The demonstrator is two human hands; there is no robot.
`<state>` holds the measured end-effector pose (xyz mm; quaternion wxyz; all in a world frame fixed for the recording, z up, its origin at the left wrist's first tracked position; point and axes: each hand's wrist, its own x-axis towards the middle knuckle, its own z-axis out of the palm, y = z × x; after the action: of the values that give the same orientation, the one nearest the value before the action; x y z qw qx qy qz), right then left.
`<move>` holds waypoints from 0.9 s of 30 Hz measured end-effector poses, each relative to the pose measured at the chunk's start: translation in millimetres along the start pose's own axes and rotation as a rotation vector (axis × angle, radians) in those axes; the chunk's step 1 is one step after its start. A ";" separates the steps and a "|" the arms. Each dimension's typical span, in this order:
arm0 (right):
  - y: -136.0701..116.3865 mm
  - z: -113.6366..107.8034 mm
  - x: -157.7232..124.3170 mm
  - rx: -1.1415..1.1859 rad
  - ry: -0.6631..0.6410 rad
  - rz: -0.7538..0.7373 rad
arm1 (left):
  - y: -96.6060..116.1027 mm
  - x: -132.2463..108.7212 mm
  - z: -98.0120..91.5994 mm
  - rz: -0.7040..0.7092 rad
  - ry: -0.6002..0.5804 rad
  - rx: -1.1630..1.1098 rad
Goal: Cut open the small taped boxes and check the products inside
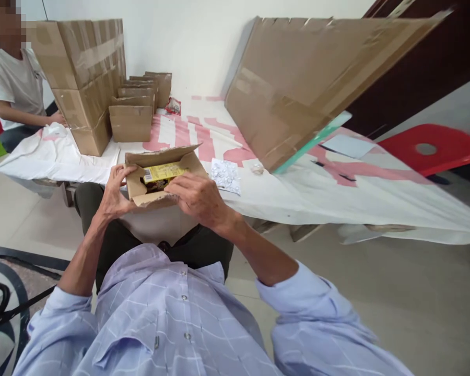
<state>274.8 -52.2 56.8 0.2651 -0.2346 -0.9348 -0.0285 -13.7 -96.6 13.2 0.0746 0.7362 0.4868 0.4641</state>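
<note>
A small open cardboard box (198, 166) is held tilted at the table's near edge, above my lap. Inside it lies a yellow and dark printed packet (162, 173). My left hand (116, 193) grips the box's left end, thumb on the rim and fingers along the side and underneath. My right hand (199, 201) is at the front right of the box, its fingers curled over the near flap beside the packet; the fingertips are partly hidden. Just right of the box, a white sheet with small clear pieces (226, 176) lies on the cloth.
Stacked taped cartons (88, 78) and a row of open small boxes (131, 122) stand at the back left. A large cardboard panel (290, 89) leans right of centre. A red stool (434, 149) is at right. Another person (13, 89) sits far left.
</note>
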 end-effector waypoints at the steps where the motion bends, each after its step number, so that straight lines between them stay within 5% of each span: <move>1: 12.2 2.4 9.7 -0.018 -0.010 0.026 | -11.5 16.2 6.7 -0.002 -0.008 -0.014; 5: 53.5 21.4 42.5 -0.024 -0.107 0.155 | -55.9 67.4 37.9 -0.112 -0.058 -0.130; 10: 79.4 42.2 57.4 0.002 -0.145 0.216 | -87.7 88.1 63.4 -0.200 -0.111 -0.221; 27: 92.7 40.5 53.3 0.012 -0.192 0.118 | -95.6 93.0 59.0 -0.217 -0.203 -0.276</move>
<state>257.4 60.0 42.6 0.1768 -0.2894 -0.9406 0.0156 -22.2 45.9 -16.6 0.2730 0.7052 0.4851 0.4391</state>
